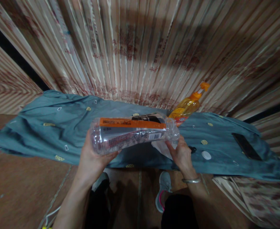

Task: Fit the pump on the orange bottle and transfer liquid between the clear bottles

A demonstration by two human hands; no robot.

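Observation:
A clear plastic bottle [132, 132] with an orange, black and silver label lies sideways in the air between my two hands. My left hand [92, 156] is wrapped round its base end. At the neck end, my right hand [181, 152] grips it with the thumb in front. Whitish, thin material [161, 149] shows under the neck beside my right thumb; I cannot tell whether I hold it. Just behind the neck stands a pump bottle [186, 106] of yellow-orange liquid with an orange pump top, its lower part hidden by the held bottle.
A teal patterned cloth [46, 127] covers the long, narrow surface. A white round cap [206, 155], a small black item [192, 149] and a dark phone [247, 146] lie right of my hands. A striped curtain [135, 57] hangs behind.

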